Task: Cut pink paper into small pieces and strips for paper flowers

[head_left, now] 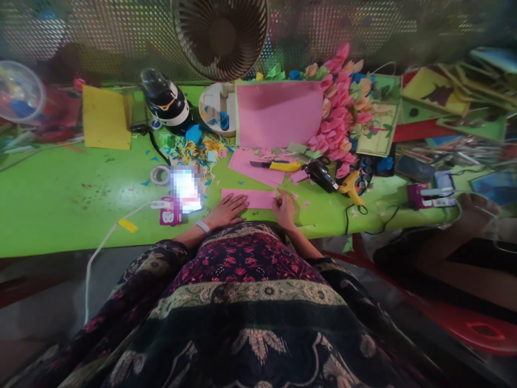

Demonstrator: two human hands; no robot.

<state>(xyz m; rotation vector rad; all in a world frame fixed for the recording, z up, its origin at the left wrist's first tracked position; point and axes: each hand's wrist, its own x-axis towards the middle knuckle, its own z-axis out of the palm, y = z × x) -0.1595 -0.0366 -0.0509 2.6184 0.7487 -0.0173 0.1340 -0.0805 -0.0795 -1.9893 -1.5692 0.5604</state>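
Note:
A pink strip of paper [260, 199] lies on the green table [48, 205] close to its front edge. My left hand [228, 210] rests flat on the strip's left part, fingers stretched out. At the right end of the strip, my right hand [285, 209] has its fingers curled and pinched on the paper's edge. Just beyond the strip lies another pink sheet [250, 168], with a yellow utility knife [280, 166] on top of it. A large pink sheet [278, 113] is farther back.
Pink paper petals [335, 124] are heaped behind. A hot glue gun [353, 187] and black scissors [321, 175] lie right. Left are a lit phone [186, 188], a tape roll [160, 175] and a black bottle [165, 99]. A fan [222, 37] stands behind; another person's arm [448, 237] is at right.

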